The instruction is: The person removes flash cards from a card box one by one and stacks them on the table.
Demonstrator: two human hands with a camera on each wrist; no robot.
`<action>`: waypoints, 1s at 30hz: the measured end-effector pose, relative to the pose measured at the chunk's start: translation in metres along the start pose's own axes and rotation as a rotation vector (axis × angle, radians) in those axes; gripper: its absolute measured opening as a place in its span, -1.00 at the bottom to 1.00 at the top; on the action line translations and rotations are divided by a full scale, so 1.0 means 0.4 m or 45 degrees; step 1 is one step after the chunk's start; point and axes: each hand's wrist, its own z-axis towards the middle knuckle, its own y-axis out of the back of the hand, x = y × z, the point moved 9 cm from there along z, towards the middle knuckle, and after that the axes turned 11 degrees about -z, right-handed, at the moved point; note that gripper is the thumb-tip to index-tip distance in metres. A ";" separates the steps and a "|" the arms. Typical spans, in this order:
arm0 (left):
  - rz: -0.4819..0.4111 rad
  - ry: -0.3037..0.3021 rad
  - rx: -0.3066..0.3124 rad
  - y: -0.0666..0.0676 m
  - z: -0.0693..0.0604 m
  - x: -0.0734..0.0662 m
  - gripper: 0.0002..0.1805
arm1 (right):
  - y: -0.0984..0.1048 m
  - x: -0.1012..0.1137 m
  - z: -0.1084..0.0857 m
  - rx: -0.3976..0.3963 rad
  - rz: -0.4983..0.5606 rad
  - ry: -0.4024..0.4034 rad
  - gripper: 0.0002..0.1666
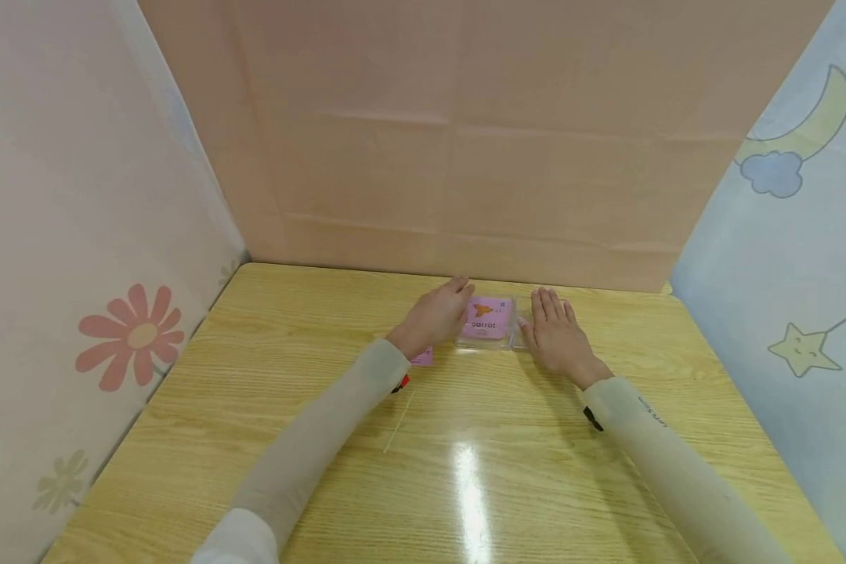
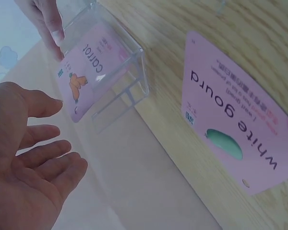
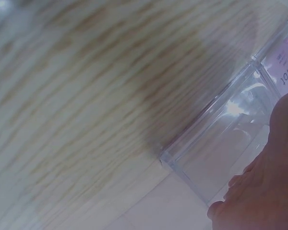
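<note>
- The clear box [image 1: 474, 344] sits on the wooden table [image 1: 536, 486], near its far edge; whether it is one piece or two joined is unclear.
- The carrot card [image 1: 487, 317] lies in the left section of the clear box, its printed side showing.
- The left hand [image 1: 433, 313] is at the left side of the clear box; its fingers are loosely bent and pinch nothing, with the thumb held apart. Whether it touches the box cannot be told.
- The right hand [image 1: 557, 337] lies over the right section of the clear box, its fingers straight and close together, the thumb parted toward the carrot card.
- The white gourd card [image 2: 230, 115] lies flat to the left of the clear box and nearer the person, partly under the left wrist in the head view.
- A thin pale strip [image 1: 398, 423] lies nearer the person than the clear box, to its left.
- A plain peach backdrop [image 1: 451, 157] rises behind the clear box.
</note>
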 end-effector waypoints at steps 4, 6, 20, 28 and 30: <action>0.045 -0.029 -0.003 -0.006 0.001 -0.013 -0.52 | 0.007 0.003 0.000 -0.014 -0.017 0.000 -0.13; 0.060 -0.035 -0.001 -0.011 0.001 -0.016 -0.52 | 0.009 0.005 0.001 -0.021 -0.021 0.001 -0.14; 0.204 -0.056 0.000 -0.033 -0.002 -0.038 -0.50 | 0.002 0.014 0.002 -0.018 -0.025 0.003 -0.12; 0.229 0.001 -0.066 -0.030 0.000 -0.049 -0.52 | 0.000 0.010 0.005 -0.013 -0.021 -0.001 -0.11; 0.254 0.009 -0.066 -0.034 -0.001 -0.050 -0.51 | 0.003 0.010 0.005 -0.019 -0.023 0.001 -0.11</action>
